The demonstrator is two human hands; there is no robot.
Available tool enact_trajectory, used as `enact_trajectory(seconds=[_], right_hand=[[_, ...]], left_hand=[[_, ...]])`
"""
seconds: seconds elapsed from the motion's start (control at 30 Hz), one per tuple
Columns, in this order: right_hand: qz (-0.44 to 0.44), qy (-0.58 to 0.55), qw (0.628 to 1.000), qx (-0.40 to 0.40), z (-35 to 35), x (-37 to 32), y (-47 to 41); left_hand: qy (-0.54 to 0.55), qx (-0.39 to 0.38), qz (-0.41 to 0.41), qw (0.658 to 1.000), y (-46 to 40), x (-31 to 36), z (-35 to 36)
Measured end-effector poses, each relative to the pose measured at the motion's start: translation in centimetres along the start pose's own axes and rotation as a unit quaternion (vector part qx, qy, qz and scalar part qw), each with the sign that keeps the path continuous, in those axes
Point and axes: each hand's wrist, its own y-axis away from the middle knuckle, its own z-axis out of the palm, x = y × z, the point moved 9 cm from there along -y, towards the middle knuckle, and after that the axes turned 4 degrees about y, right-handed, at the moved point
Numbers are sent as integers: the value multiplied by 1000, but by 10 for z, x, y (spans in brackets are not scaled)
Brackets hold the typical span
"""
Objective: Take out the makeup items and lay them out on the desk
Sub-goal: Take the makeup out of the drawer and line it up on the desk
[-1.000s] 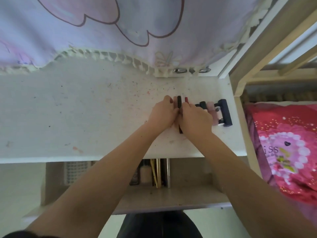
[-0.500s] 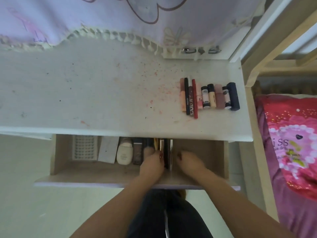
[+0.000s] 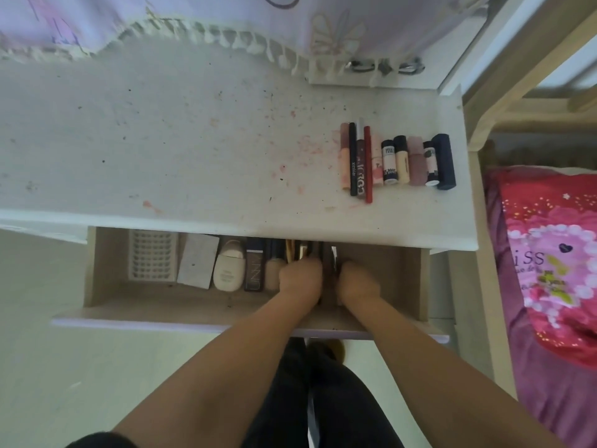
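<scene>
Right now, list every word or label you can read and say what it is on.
"PINK": white tube on the desk.
"xixi lab", uncertain: black pencil.
"UNNY", uncertain: dark case in the drawer.
"iss", cut off: pink bedding.
White bottle and striped tube: print too blurred to read.

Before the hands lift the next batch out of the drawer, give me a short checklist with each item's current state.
1. Drawer open enough to reach in: ok.
2. Left hand grips slim items: cannot tell, fingers hidden.
3. Right hand grips slim items: cannot tell, fingers hidden.
4. Bare desk left of the laid-out row: ok.
5. Row lies tidy, side by side: ok.
6. Items remaining in drawer, such as the cream bottle: ok, several visible.
</scene>
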Motion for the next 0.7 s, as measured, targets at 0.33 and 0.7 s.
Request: enact_trajectory(seconds=[0.33, 0.7], right_hand=[[-26, -62, 998, -16, -17, 16, 13], [-216, -57, 965, -136, -143, -35, 77]], left_hand=[[64, -74, -1, 995, 9, 18, 13], [37, -251, 154, 955, 94, -41, -118]])
